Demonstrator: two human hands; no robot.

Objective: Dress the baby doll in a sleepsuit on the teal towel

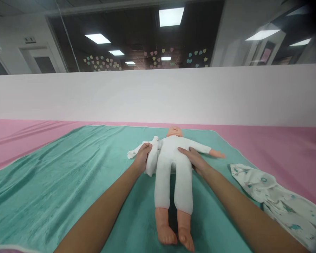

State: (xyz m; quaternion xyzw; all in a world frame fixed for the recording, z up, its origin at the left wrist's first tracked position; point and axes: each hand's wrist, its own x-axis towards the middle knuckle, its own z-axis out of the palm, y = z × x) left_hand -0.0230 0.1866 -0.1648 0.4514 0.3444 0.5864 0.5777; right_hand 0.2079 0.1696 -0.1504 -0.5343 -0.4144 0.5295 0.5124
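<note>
A baby doll (pixel 173 175) in a white one-piece suit lies on its back on a teal blanket (pixel 68 182), head away from me, bare feet toward me. My left hand (pixel 142 156) is closed on a bunched white cloth (pixel 151 158) at the doll's left side. My right hand (pixel 192 158) rests flat on the doll's torso and hip, fingers stretched out. The doll's bare arm sticks out to the right.
A patterned white garment (pixel 279 203) lies crumpled at the blanket's right edge. The blanket is spread over a pink sheet (pixel 279 147). A low white partition (pixel 158 95) runs across behind, with a dark window with heart stickers above it.
</note>
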